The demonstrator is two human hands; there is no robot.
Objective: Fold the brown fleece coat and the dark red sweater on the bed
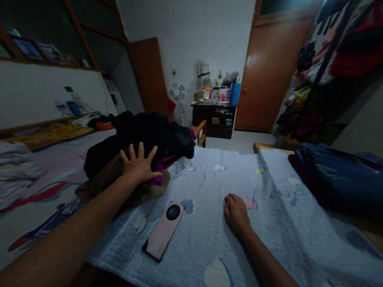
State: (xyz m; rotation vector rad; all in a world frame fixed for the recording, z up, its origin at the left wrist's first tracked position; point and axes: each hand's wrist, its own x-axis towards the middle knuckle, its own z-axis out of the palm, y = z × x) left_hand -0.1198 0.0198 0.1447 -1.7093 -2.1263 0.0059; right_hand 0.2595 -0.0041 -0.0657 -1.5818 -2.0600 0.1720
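Clothes pile heaped at the left of a blue blanket, touched by the spread, ungrasping left hand, right hand curled on the blanket, any grip could not be told.

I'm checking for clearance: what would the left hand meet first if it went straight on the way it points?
The left hand would most likely meet the black clothes heaped just ahead of it; one view leaves depth unclear, so it may already touch them.
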